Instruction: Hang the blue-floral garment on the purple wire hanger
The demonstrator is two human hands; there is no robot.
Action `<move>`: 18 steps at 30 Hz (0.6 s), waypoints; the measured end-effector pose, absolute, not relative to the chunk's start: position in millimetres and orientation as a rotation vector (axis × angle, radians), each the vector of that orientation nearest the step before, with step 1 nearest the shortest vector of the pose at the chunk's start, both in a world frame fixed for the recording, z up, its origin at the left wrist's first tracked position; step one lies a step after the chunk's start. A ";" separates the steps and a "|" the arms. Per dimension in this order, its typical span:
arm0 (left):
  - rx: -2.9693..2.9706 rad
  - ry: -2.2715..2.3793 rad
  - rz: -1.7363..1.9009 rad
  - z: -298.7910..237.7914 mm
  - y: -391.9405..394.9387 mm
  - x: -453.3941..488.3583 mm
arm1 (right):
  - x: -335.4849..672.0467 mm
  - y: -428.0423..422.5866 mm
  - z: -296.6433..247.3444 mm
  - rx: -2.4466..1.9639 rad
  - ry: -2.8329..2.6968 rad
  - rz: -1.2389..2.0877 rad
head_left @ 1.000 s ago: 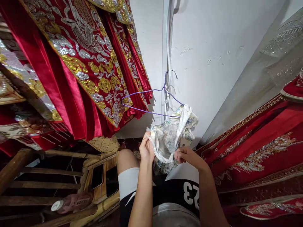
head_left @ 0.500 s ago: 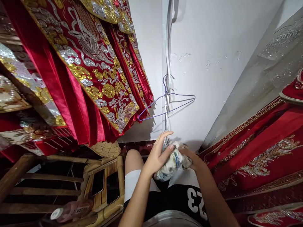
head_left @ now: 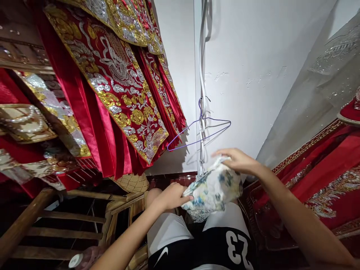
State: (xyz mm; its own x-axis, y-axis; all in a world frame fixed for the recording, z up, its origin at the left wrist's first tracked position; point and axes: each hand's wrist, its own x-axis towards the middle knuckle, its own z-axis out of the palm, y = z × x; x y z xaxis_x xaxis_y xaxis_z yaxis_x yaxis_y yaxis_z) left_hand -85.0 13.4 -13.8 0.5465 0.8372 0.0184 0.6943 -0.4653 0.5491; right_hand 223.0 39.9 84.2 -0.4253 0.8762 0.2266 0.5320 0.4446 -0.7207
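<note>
A crumpled white cloth with blue, green and yellow blotches is stretched between my two hands above my lap. My left hand grips its left edge, thumb on top. At the upper right, my right hand pinches the cloth's top edge, its fingertips partly behind the fabric. Ruffled trim shows along the lower border. What kind of garment or cloth it is, I cannot tell. Beyond my hands, a thin purple hanger hangs bare from white straps on the wall.
Red embroidered garments with gold and silver sequins hang at the left. More red beaded fabric hangs at the right beside a sheer white one. A bamboo chair stands lower left, with a pink bottle by it.
The cloth was bunched between my hands and is now spread wider. My right hand has moved up and right, my left hand down and left. The view has shifted slightly.
</note>
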 end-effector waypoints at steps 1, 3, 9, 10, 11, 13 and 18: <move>2.362 1.292 0.285 -5.4 16.2 -90.7 | 220.5 56.5 79.0 -1.211 -2.007 0.671; 2.458 1.412 0.037 9.5 21.7 -98.9 | 214.1 92.0 66.0 -1.294 -1.833 0.539; 2.413 1.694 -0.234 25.7 25.7 -105.3 | 208.9 148.8 30.4 -1.438 -1.850 0.396; 2.413 1.714 -0.227 26.7 26.9 -105.9 | 214.4 146.6 28.5 -1.432 -1.875 0.388; 2.417 1.750 -0.206 28.3 29.2 -106.8 | 221.8 142.1 28.2 -1.421 -1.895 0.376; 2.455 1.817 -0.063 34.0 37.6 -109.3 | 240.6 128.6 32.3 -1.371 -1.913 0.362; 2.450 1.641 0.593 56.3 67.3 -105.7 | 276.9 93.2 55.7 -1.256 -1.886 0.414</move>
State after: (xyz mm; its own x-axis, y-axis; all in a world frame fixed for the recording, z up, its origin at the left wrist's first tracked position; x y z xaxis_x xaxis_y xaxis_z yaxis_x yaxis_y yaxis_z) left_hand -105.7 67.3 56.3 0.3302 0.9110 0.2472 0.8584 -0.3987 0.3228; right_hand 276.9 93.2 55.7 -0.1729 0.8786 0.4451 0.6114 0.4500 -0.6508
